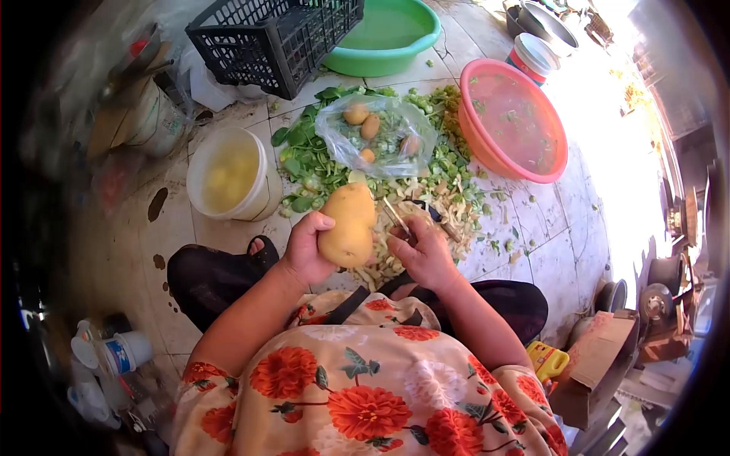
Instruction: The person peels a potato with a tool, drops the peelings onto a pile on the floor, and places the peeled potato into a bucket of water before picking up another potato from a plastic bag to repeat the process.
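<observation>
My left hand is wrapped round a large, knobbly yellow potato, held above the pile of peelings. A small pale flap stands up at its far end. My right hand grips a slim metal-bladed peeler, its tip pointing toward the potato but a little apart from it. Beneath both hands lie potato peelings mixed with chopped green scraps. Just beyond them, a clear plastic bag holds several brown potatoes.
A white bucket at left holds pale potatoes in water. Green leaves surround the bag. A pink basin of cloudy water stands at right, a green basin and black crate behind. A cardboard box is at lower right.
</observation>
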`<move>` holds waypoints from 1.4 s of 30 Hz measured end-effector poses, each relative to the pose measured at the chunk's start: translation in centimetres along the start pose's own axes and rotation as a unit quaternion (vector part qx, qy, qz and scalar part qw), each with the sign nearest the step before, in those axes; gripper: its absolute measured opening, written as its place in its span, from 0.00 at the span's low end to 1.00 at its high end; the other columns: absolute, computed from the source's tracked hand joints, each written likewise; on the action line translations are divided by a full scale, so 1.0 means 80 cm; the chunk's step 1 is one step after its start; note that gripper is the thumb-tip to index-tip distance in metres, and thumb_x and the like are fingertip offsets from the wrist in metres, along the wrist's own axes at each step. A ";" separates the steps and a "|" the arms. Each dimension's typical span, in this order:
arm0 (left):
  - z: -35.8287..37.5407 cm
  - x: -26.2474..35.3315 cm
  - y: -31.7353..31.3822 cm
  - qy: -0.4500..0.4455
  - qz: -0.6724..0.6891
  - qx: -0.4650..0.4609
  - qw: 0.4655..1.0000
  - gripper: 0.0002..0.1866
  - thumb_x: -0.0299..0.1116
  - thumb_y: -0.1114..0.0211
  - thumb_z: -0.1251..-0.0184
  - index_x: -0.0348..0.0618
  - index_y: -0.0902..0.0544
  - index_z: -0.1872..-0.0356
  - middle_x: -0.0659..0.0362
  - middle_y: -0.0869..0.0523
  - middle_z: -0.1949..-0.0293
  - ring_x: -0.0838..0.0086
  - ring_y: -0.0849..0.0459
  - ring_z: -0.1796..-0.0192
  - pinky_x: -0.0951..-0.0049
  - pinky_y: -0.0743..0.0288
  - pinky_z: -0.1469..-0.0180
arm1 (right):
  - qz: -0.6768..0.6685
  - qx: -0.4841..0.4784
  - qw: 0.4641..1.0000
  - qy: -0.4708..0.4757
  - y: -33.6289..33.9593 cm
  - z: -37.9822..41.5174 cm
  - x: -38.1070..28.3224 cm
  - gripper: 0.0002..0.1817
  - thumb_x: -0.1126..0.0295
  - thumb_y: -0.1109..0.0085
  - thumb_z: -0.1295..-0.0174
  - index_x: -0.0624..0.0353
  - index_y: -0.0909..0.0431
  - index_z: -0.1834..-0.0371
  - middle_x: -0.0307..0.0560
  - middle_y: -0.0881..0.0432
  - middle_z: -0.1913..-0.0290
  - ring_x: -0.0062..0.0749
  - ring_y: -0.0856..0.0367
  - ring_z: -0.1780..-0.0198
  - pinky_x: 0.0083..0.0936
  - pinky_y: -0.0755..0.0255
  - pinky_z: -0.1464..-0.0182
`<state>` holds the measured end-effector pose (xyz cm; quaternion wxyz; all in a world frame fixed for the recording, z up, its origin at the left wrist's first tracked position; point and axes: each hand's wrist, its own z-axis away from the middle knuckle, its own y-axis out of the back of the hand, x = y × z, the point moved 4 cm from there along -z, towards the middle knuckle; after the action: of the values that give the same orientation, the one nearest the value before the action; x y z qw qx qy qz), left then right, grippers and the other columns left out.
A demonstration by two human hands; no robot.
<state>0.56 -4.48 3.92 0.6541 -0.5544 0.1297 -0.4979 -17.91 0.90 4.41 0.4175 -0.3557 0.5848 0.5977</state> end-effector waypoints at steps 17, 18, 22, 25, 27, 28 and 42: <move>-0.010 -0.033 0.072 -0.023 -0.056 0.034 0.998 0.39 0.29 0.31 0.47 0.51 0.39 0.33 0.54 0.24 0.46 0.57 0.19 0.47 0.50 0.15 0.55 | 0.058 -0.079 0.995 0.010 -0.048 0.013 0.015 0.12 0.66 0.47 0.33 0.59 0.25 0.50 0.62 0.19 0.61 0.60 0.21 0.58 0.45 0.27 0.57; -0.012 -0.033 0.075 -0.031 -0.061 0.024 0.997 0.39 0.28 0.31 0.47 0.52 0.39 0.32 0.55 0.25 0.46 0.58 0.19 0.47 0.50 0.15 0.55 | 0.080 -0.100 0.992 0.023 -0.051 0.015 0.014 0.12 0.65 0.47 0.32 0.58 0.26 0.50 0.60 0.19 0.62 0.59 0.20 0.58 0.45 0.27 0.58; -0.014 -0.035 0.080 -0.043 -0.090 0.020 0.995 0.40 0.27 0.30 0.48 0.51 0.39 0.32 0.55 0.25 0.46 0.60 0.19 0.48 0.52 0.14 0.57 | 0.144 -0.141 0.979 -0.007 -0.059 0.023 0.010 0.11 0.63 0.48 0.31 0.56 0.28 0.51 0.58 0.19 0.64 0.57 0.19 0.61 0.46 0.26 0.59; -0.011 -0.038 0.078 -0.026 -0.098 0.030 0.994 0.41 0.27 0.29 0.49 0.50 0.39 0.32 0.54 0.26 0.45 0.61 0.19 0.49 0.53 0.14 0.58 | 0.192 -0.147 0.970 -0.016 -0.065 0.022 0.016 0.11 0.61 0.50 0.31 0.55 0.29 0.54 0.56 0.18 0.66 0.55 0.18 0.62 0.46 0.26 0.59; -0.007 -0.041 0.080 -0.006 -0.096 0.035 0.995 0.42 0.27 0.29 0.51 0.49 0.38 0.32 0.55 0.26 0.46 0.61 0.19 0.50 0.55 0.14 0.58 | 0.250 -0.111 0.961 0.026 -0.067 0.015 0.027 0.12 0.59 0.52 0.30 0.56 0.29 0.55 0.56 0.18 0.67 0.56 0.18 0.63 0.46 0.25 0.58; -0.005 -0.044 0.080 0.011 -0.094 0.039 0.995 0.43 0.28 0.29 0.52 0.48 0.38 0.31 0.55 0.25 0.47 0.62 0.19 0.50 0.56 0.14 0.58 | 0.247 -0.107 0.963 0.021 -0.066 0.004 0.047 0.12 0.59 0.52 0.30 0.56 0.29 0.55 0.56 0.18 0.67 0.56 0.18 0.63 0.46 0.25 0.58; -0.001 -0.047 0.091 0.003 -0.168 0.139 0.976 0.42 0.22 0.29 0.53 0.43 0.37 0.32 0.58 0.25 0.47 0.68 0.23 0.47 0.67 0.25 0.45 | 0.174 -0.140 0.975 0.002 -0.080 0.026 0.030 0.13 0.58 0.52 0.31 0.58 0.28 0.58 0.57 0.18 0.67 0.58 0.19 0.62 0.49 0.26 0.60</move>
<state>2.42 -2.36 -3.73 0.6314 -0.4706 -0.0339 -0.6153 -12.88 2.97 -0.21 0.2520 -0.3039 0.5494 0.7364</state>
